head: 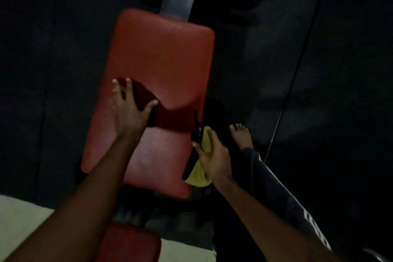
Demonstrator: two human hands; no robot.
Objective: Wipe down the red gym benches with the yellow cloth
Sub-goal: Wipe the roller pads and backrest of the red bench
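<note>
Here, presses straight, splayed fingers (128, 88) of the left hand (130, 114) flat on the red bench (161, 55); curls fingers (210, 135) of the right hand (214, 158) round the yellow cloth (197, 174), held against the bench's right side edge. Plants a bare foot (241, 137) on the dark floor (319, 70) just beside it.

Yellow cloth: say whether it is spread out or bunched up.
Bunched up: the cloth sits crumpled in the right hand at the side edge of the bench.
</note>
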